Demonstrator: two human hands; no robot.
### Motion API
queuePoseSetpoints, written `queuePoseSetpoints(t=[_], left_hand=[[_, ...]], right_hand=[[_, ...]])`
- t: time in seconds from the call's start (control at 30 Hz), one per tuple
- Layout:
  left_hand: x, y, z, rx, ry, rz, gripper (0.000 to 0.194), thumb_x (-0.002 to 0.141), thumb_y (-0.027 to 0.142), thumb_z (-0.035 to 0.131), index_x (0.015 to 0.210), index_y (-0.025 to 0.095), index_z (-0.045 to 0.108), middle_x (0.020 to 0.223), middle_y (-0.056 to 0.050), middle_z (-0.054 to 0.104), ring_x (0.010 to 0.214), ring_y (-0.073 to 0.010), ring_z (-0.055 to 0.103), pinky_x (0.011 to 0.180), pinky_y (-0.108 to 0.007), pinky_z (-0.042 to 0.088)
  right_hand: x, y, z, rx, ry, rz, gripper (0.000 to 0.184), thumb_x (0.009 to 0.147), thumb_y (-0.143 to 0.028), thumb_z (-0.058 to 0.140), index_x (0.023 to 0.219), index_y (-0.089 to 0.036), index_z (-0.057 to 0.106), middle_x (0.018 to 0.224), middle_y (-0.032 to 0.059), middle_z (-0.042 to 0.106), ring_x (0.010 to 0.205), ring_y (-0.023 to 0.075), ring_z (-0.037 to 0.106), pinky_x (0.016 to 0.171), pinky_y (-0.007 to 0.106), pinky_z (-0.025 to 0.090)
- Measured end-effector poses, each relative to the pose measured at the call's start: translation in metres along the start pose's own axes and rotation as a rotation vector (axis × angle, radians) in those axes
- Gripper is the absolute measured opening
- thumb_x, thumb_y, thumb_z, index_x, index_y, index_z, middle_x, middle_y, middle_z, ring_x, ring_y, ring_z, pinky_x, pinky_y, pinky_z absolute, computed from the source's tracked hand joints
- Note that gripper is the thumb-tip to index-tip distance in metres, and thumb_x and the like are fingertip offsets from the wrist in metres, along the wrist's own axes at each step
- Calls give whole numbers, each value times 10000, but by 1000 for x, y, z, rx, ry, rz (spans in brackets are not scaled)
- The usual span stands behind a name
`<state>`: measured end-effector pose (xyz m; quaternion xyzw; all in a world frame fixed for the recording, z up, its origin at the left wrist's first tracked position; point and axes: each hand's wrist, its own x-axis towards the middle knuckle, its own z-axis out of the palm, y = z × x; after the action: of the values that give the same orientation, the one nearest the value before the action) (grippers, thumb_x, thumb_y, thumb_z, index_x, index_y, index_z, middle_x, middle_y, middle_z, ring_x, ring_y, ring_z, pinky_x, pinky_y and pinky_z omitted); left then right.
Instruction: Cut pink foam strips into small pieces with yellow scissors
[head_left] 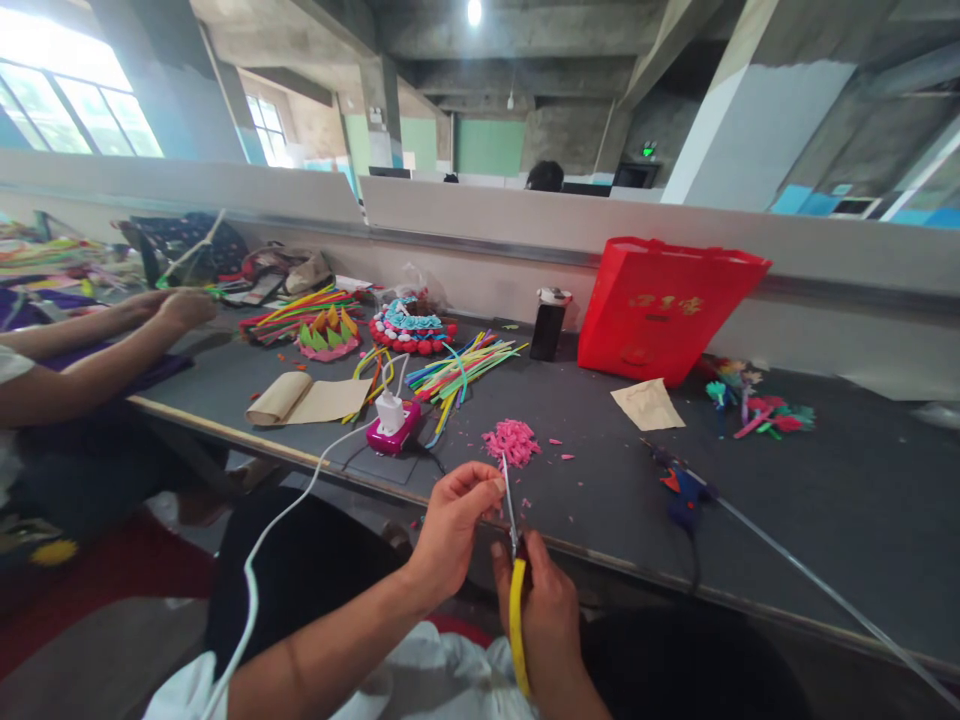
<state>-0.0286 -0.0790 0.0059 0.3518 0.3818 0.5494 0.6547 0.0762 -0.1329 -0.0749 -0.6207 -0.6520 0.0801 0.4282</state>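
My right hand (549, 605) is closed round a pair of scissors (517, 620) with yellow handles, the blades pointing away from me over the table's front edge. Beside the blades, my left hand (454, 525) pinches with thumb and fingertips; whatever lies in that pinch is too small or hidden to make out. Just beyond the scissor tips is a heap of small pink cut pieces (511, 442) on the dark table (600, 490). A few loose pink bits are scattered to its right and toward the edge.
A purple power strip (394, 430) with a white charger and cable stands left. Behind are pipe cleaners (465, 370), brown paper (322, 400), a black bottle (550, 325) and a red bag (667, 310). A glue gun (684, 490) lies right. Another person's hands (184, 308) work far left.
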Motion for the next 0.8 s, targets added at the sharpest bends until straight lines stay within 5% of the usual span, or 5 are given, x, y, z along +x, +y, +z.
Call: queuePoseSetpoints(t=[0.3, 0.5, 0.8], left_hand=[[3, 0, -2, 17, -13, 13, 91, 712, 217, 694, 703, 150, 632, 586, 32, 523, 534, -66, 411, 536, -192, 316], [4, 2, -4, -14, -36, -3, 94, 726, 212, 679, 704, 151, 611, 586, 31, 507, 532, -69, 411, 544, -199, 326], [3, -1, -6, 11, -37, -19, 104, 740, 220, 680, 714, 152, 606, 590, 35, 501, 528, -58, 394, 525, -188, 303]], right_hand=[[1, 4, 1, -41, -26, 27, 391, 937, -516, 418, 908, -195, 637, 607, 27, 692, 504, 182, 663, 483, 231, 447], [5, -6, -3, 184, -103, 54, 306, 932, -452, 460, 1013, -201, 615, 867, 52, 737, 729, 178, 712, 617, 223, 510], [1, -4, -3, 155, -124, 98, 327, 927, -454, 461, 1076, -200, 605, 905, 63, 736, 779, 216, 714, 665, 270, 511]])
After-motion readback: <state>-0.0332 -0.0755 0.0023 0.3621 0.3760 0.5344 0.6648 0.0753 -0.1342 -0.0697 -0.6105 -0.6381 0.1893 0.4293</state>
